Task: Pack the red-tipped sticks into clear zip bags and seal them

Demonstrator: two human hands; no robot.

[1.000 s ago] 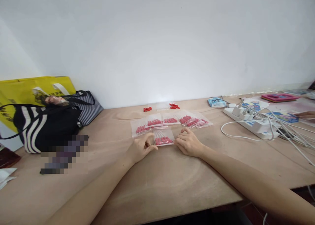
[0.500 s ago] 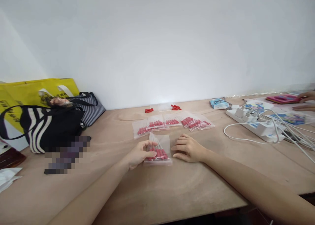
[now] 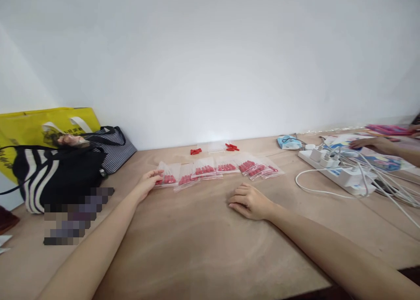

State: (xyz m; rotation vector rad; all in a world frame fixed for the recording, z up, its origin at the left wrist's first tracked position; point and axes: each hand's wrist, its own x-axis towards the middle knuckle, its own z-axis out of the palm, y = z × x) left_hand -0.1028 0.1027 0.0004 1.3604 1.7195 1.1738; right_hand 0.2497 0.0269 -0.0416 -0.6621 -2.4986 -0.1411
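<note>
Now our left hand lies with fingers loosely spread on the leftmost clear bag of red pieces, at the left end of the row of bags toward the desk's back edge; our right hand rests empty and loosely curled on the desk, nearer us

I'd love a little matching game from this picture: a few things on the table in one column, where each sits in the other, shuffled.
Things:
1. left hand
2. right hand
3. power strip
4. striped black bag

Places:
A. far left, in front of the yellow bag
B. right side, with white cables
C. flat on bare table
D. on the leftmost clear bag of red pieces

Pairs: 1-D, 2-C, 3-B, 4-A
</note>
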